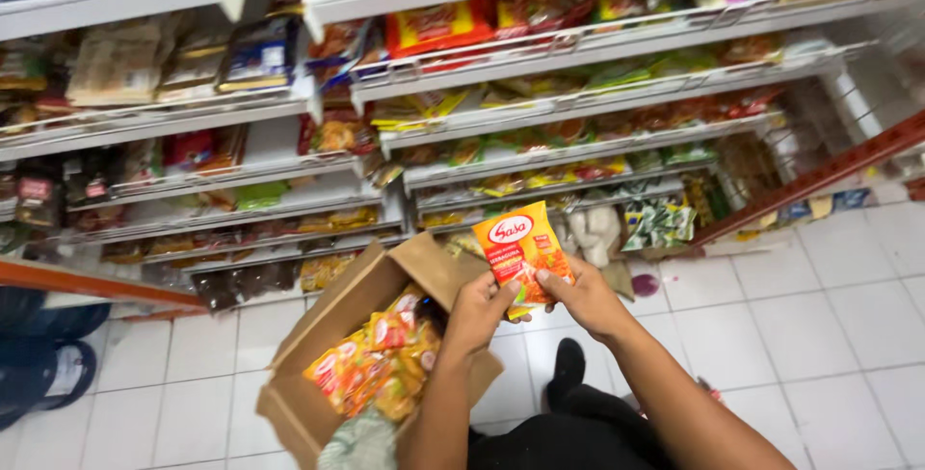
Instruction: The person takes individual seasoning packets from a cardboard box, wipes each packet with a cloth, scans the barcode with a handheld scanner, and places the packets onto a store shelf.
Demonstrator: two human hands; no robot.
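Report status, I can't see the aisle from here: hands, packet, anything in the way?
Both hands, left hand and right hand, grip one orange packet. Open cardboard box of matching packets below. Shelves ahead, nothing between.

A: What is this person wearing?

B: Both forearms are bare, with no sleeves showing down to the wrists. The bare left hand and bare right hand carry no gloves, rings or watch that I can make out.

A: And lower down?

B: Dark black cloth trousers, and a black shoe with a narrow toe.
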